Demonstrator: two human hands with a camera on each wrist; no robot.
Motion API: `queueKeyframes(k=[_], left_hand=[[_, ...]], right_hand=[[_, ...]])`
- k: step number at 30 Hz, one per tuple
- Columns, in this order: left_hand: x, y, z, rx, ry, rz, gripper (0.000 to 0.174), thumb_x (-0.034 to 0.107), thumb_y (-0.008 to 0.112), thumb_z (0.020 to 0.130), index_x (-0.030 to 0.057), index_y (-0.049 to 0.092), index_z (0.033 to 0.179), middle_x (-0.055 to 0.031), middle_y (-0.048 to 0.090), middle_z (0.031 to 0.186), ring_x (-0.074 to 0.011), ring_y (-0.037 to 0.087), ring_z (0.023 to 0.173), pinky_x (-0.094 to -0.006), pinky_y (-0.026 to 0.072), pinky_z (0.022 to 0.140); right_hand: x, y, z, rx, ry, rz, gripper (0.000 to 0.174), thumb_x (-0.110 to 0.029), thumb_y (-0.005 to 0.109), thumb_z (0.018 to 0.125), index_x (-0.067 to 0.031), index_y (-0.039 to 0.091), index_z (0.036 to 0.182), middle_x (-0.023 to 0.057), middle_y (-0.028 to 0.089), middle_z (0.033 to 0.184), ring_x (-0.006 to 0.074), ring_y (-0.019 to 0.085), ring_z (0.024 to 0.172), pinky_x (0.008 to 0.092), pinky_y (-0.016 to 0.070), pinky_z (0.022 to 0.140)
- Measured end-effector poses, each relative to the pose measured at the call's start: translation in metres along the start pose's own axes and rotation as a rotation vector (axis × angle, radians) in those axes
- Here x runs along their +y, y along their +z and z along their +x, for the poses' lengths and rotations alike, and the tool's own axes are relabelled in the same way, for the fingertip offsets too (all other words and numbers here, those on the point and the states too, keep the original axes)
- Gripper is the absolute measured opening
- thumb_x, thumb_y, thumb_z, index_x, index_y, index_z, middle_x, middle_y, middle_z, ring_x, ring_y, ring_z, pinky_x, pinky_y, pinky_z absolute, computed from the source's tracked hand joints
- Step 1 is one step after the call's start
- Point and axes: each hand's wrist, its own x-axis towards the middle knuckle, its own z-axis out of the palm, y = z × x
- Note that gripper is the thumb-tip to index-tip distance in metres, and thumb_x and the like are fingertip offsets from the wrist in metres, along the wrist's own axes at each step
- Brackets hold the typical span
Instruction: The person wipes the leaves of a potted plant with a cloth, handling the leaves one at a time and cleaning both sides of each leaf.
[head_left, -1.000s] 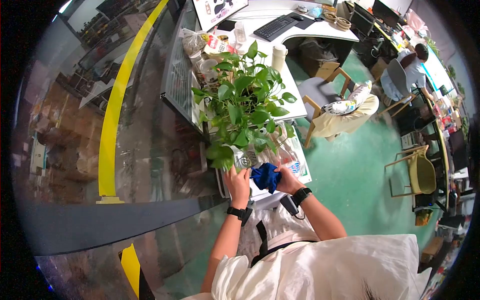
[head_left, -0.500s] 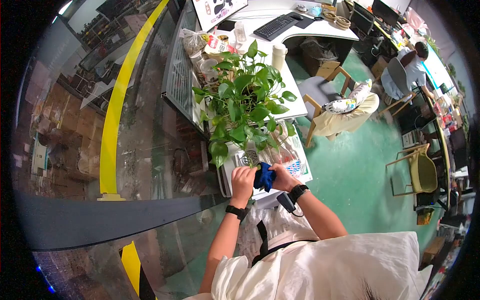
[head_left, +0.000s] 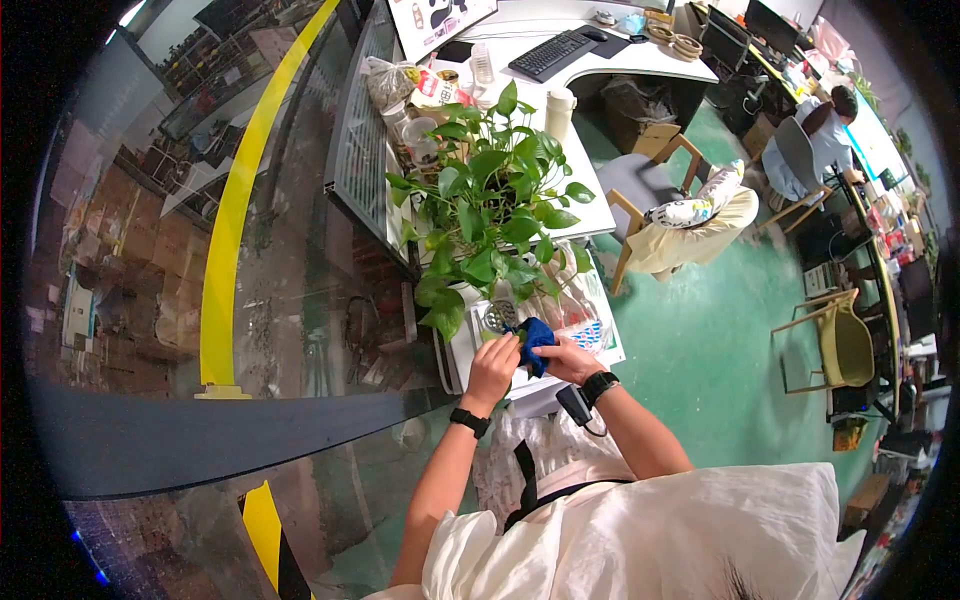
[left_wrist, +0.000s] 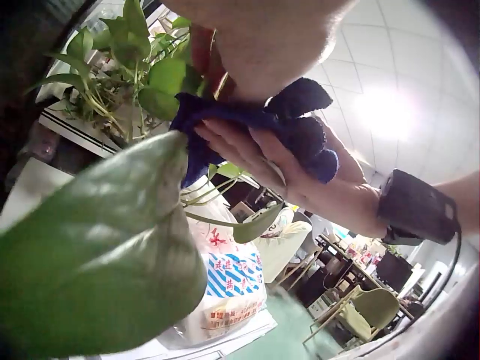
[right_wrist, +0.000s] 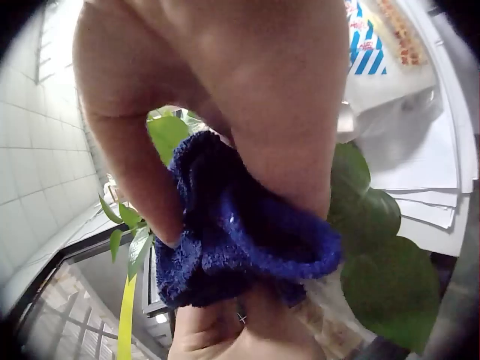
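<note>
A dark blue fluffy cloth (head_left: 537,345) is bunched between the two hands at the near edge of a leafy green plant (head_left: 485,210). My right hand (head_left: 570,360) grips the cloth, thumb and fingers around its folds, as the right wrist view shows with the cloth (right_wrist: 225,232) below the fingers. My left hand (head_left: 492,368) has its fingers bent against the cloth's left side; what its fingertips pinch is hidden. In the left wrist view a large leaf (left_wrist: 112,247) hangs close to the camera, and the cloth (left_wrist: 300,127) lies against the right palm and fingers.
A printed plastic bag (head_left: 578,318) and papers lie right of the hands. Behind the plant stand a pale bottle (head_left: 559,112), cups and a keyboard (head_left: 552,55). A glass partition (head_left: 362,150) borders the left. A chair (head_left: 640,190) stands right; another person (head_left: 822,140) sits farther off.
Both hands have drawn closer together around the cloth, the left shifting slightly right. The leaves near the left hand have moved, and the cloth is folded differently.
</note>
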Motion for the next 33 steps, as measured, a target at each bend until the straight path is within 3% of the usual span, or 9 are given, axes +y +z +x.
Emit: queueKeyframes(k=[5, 9, 17, 23, 27, 30, 33], left_hand=[[0.003, -0.003, -0.002, -0.033, 0.001, -0.033, 0.007, 0.004, 0.057, 0.071, -0.0011, 0.058, 0.075, -0.0142, 0.062, 0.097, -0.0257, 0.058, 0.098, -0.0360, 0.0459, 0.081], [0.002, 0.000, -0.006, -0.069, 0.024, -0.040, 0.010, 0.004, 0.057, 0.071, -0.0005, 0.057, 0.080, -0.0155, 0.062, 0.095, -0.0263, 0.058, 0.099, -0.0363, 0.0458, 0.081], [0.004, 0.003, -0.012, -0.083, 0.071, -0.064, 0.016, 0.008, 0.061, 0.074, 0.0011, 0.055, 0.087, -0.0180, 0.059, 0.101, -0.0311, 0.053, 0.106, -0.0390, 0.0432, 0.087], [0.005, 0.010, -0.019, -0.096, 0.109, -0.111, 0.014, 0.007, 0.060, 0.075, -0.0014, 0.053, 0.084, -0.0196, 0.059, 0.099, -0.0314, 0.055, 0.102, -0.0407, 0.0421, 0.089], [0.005, 0.008, -0.021, -0.077, 0.006, -0.178, 0.015, 0.008, 0.062, 0.075, -0.0009, 0.053, 0.083, -0.0185, 0.060, 0.093, -0.0313, 0.057, 0.095, -0.0405, 0.0438, 0.085], [0.013, -0.001, -0.018, -0.044, -0.195, -0.286, 0.023, 0.012, 0.064, 0.074, -0.0019, 0.054, 0.089, -0.0174, 0.061, 0.089, -0.0314, 0.058, 0.090, -0.0392, 0.0449, 0.081], [0.032, -0.002, -0.008, 0.057, -0.472, -0.394, 0.036, 0.016, 0.067, 0.073, -0.0021, 0.053, 0.101, -0.0163, 0.062, 0.087, -0.0310, 0.059, 0.086, -0.0380, 0.0452, 0.079]], right_hand=[[0.004, 0.001, 0.001, 0.013, 0.001, 0.006, 0.024, -0.008, 0.059, 0.084, -0.0002, 0.052, 0.105, 0.0063, 0.061, 0.094, 0.0156, 0.060, 0.083, 0.0288, 0.0494, 0.073], [0.003, 0.009, -0.003, 0.054, 0.021, 0.031, 0.024, -0.012, 0.058, 0.086, -0.0013, 0.052, 0.106, 0.0053, 0.061, 0.093, 0.0151, 0.060, 0.083, 0.0280, 0.0495, 0.072], [0.010, -0.001, 0.004, 0.140, 0.004, 0.091, 0.022, -0.015, 0.060, 0.085, -0.0040, 0.053, 0.104, 0.0051, 0.061, 0.091, 0.0154, 0.060, 0.080, 0.0296, 0.0497, 0.072], [0.007, 0.004, 0.004, 0.145, 0.017, 0.122, 0.022, -0.012, 0.061, 0.083, -0.0031, 0.053, 0.102, 0.0059, 0.061, 0.091, 0.0164, 0.060, 0.082, 0.0291, 0.0489, 0.074], [-0.001, 0.005, 0.000, -0.096, 0.058, 0.283, 0.030, -0.001, 0.059, 0.079, -0.0015, 0.052, 0.108, 0.0066, 0.061, 0.097, 0.0171, 0.059, 0.087, 0.0283, 0.0474, 0.079], [-0.003, 0.003, 0.001, -0.062, 0.009, 0.046, 0.029, 0.007, 0.056, 0.076, 0.0021, 0.051, 0.104, 0.0096, 0.060, 0.098, 0.0200, 0.058, 0.092, 0.0306, 0.0458, 0.083], [0.003, -0.004, 0.009, 0.039, 0.022, -0.081, 0.027, 0.001, 0.061, 0.076, 0.0009, 0.053, 0.102, 0.0079, 0.061, 0.094, 0.0178, 0.059, 0.085, 0.0290, 0.0484, 0.076]])
